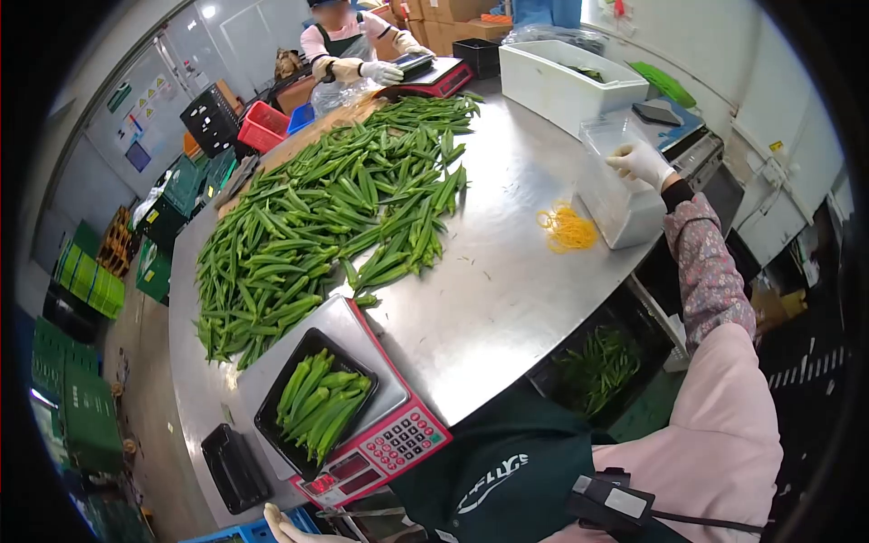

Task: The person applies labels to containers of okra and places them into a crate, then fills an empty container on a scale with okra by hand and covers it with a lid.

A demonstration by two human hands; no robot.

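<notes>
My right hand [641, 166], in a white glove, reaches far out to the right. Its fingers are closed on the upper part of a clear plastic bag [608, 143], which lies over a white container [625, 217]. At the bottom edge shows part of my left hand [288, 528], also gloved, fingers stretched out and nothing seen in them. It is nearest to a black tray of okra [321, 398] on a red scale [389, 450] and an empty black tray [233, 468]. A big heap of okra [317, 217] covers the left of the steel table [507, 299].
Yellow rubber bands [568, 228] lie beside the white container. A white foam box [570, 86] stands at the back right. Across the table, a co-worker's gloved hand [381, 72] is at a second scale [434, 80]. Below the table edge is a crate of okra [597, 366].
</notes>
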